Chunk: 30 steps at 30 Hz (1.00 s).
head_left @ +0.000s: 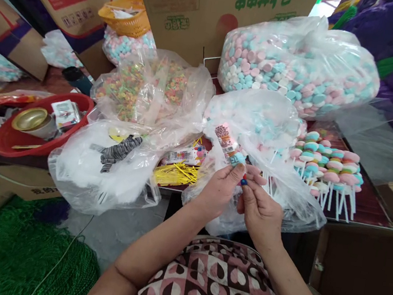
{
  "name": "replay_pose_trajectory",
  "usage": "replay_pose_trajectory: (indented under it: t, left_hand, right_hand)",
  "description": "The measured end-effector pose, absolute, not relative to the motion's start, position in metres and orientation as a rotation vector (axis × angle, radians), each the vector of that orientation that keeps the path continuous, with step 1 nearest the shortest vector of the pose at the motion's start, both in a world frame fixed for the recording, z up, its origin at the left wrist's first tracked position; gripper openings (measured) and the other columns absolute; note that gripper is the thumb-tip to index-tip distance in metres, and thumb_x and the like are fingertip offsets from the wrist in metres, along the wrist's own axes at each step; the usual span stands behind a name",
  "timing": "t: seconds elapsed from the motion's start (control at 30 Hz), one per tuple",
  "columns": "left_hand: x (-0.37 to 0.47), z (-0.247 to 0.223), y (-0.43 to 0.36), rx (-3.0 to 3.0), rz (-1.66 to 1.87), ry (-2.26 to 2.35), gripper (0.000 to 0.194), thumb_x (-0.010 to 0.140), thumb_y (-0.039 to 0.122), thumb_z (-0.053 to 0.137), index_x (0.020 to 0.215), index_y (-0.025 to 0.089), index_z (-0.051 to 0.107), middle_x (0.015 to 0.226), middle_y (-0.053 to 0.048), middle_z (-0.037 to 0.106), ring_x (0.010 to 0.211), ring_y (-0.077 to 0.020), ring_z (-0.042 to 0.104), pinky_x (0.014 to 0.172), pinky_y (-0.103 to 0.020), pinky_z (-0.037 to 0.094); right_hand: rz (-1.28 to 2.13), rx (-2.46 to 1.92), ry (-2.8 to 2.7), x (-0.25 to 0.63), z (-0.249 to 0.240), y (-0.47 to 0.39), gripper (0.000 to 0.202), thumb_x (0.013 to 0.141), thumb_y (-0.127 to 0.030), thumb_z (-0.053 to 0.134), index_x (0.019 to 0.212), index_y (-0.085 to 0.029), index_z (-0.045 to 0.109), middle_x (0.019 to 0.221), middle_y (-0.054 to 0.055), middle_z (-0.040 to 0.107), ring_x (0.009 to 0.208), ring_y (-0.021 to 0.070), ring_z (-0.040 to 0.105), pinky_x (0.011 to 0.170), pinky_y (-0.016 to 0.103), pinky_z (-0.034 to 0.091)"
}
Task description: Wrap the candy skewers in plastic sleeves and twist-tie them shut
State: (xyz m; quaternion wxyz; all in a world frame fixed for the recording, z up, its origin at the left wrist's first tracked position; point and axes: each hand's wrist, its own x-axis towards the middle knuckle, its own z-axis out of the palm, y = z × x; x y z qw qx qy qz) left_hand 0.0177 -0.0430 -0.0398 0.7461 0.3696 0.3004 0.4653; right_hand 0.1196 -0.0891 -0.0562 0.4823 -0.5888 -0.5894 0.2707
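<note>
My left hand [223,187] is closed around the lower end of a marshmallow pop in a clear printed wrapper [224,141]. A pale blue marshmallow shows through its lower part. Against it, my right hand [261,209] pinches thumb to fingers below the wrapper. A small blue and red spot shows at the fingertips; what it is I cannot make out. Behind my hands lies an opened plastic bag of pastel marshmallows [256,114]. Yellow twist ties [176,174] lie left of my hands, beside printed wrappers [184,155]. Marshmallow pops on white sticks [333,168] are stacked to the right.
A large marshmallow bag [300,69] and a cardboard box [201,15] stand behind. Leftward are a bag of colourful ring candies [150,86], a bag of white sticks [78,169] and a red basin [1,140]. An open carton [362,271] sits at the lower right.
</note>
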Motion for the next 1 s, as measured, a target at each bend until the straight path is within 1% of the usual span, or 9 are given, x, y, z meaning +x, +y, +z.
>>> replay_pose_trajectory:
  t: [0.1,0.27,0.37,0.47,0.57,0.67,0.83,0.9,1.0]
  left_hand:
    - [0.014,-0.04,-0.044,0.854,1.013,0.668,0.049,0.085,0.061,0.058,0.087,0.013,0.069,0.088,-0.01,0.073,0.065,-0.0165,0.065,0.043,-0.022,0.039]
    - [-0.007,-0.037,-0.044,0.858,1.153,0.631,0.04,0.085,0.054,0.064,0.07,0.016,0.061,0.078,-0.004,0.068,0.077,-0.0147,0.062,0.076,-0.028,0.049]
    - [-0.015,-0.032,-0.052,0.884,1.061,0.51,0.044,0.084,0.055,0.065,0.065,0.016,0.06,0.066,-0.002,0.061,0.072,-0.0144,0.06,0.077,-0.029,0.047]
    - [-0.013,-0.028,-0.065,0.841,0.63,0.187,0.048,0.08,0.06,0.067,0.063,0.016,0.058,0.056,0.0,0.052,0.06,-0.0152,0.059,0.065,-0.031,0.046]
    - [-0.011,-0.025,-0.072,0.737,0.446,0.075,0.048,0.073,0.062,0.071,0.064,0.018,0.053,0.051,0.005,0.041,0.046,-0.0106,0.045,0.06,-0.032,0.047]
    - [-0.018,-0.025,-0.071,0.937,0.542,0.419,0.041,0.085,0.058,0.056,0.071,0.019,0.053,0.053,0.006,0.035,0.045,-0.0106,0.038,0.056,-0.031,0.044]
    - [-0.035,-0.032,-0.062,1.431,0.874,1.12,0.019,0.088,0.038,0.057,0.096,0.022,0.057,0.069,0.0,0.048,0.073,-0.0199,0.054,0.073,-0.032,0.043]
    - [-0.04,-0.038,-0.061,1.496,0.898,1.165,0.021,0.089,0.042,0.054,0.091,0.022,0.055,0.068,0.001,0.049,0.072,-0.0187,0.054,0.072,-0.031,0.043]
    - [-0.049,-0.047,-0.061,1.257,0.786,0.809,0.035,0.092,0.054,0.043,0.086,0.021,0.051,0.057,0.005,0.041,0.053,-0.0127,0.045,0.063,-0.029,0.045]
  right_hand:
    - [0.717,-1.414,-1.455,0.119,-0.049,-0.088,0.031,0.096,-0.039,0.048,0.103,-0.021,0.073,0.049,-0.004,0.056,0.042,0.0139,0.051,0.047,0.028,0.045]
    - [0.974,-1.361,-1.642,0.144,-0.026,-0.079,0.036,0.089,-0.05,0.06,0.073,-0.022,0.074,0.055,0.001,0.064,0.05,0.015,0.057,0.052,0.028,0.047]
    - [1.018,-1.347,-1.289,0.156,-0.013,-0.071,0.032,0.086,-0.052,0.066,0.095,-0.024,0.078,0.078,0.006,0.074,0.068,0.018,0.065,0.063,0.031,0.052]
    - [1.417,-1.108,-1.055,0.15,-0.004,-0.067,0.055,0.073,-0.058,0.076,0.119,-0.028,0.072,0.101,0.009,0.076,0.087,0.0247,0.071,0.07,0.037,0.057]
    - [1.709,-0.924,-0.971,0.135,-0.003,-0.068,0.064,0.063,-0.06,0.081,0.118,-0.029,0.071,0.084,0.005,0.074,0.076,0.0257,0.072,0.064,0.04,0.059]
    - [1.598,-0.937,-0.873,0.117,-0.009,-0.065,0.047,0.064,-0.05,0.084,0.104,-0.028,0.073,0.073,0.0,0.07,0.066,0.0202,0.069,0.06,0.034,0.059]
    - [1.127,-1.045,-0.825,0.094,-0.024,-0.056,0.022,0.068,-0.028,0.083,0.082,-0.025,0.067,0.082,-0.001,0.071,0.083,0.0196,0.069,0.078,0.036,0.057]
    - [1.087,-1.075,-0.905,0.092,-0.024,-0.053,0.024,0.066,-0.026,0.084,0.082,-0.024,0.066,0.086,0.0,0.073,0.079,0.0187,0.067,0.069,0.033,0.057]
    - [1.347,-1.089,-1.097,0.094,-0.018,-0.049,0.037,0.064,-0.032,0.085,0.097,-0.025,0.069,0.088,0.003,0.074,0.063,0.0163,0.062,0.048,0.026,0.047]
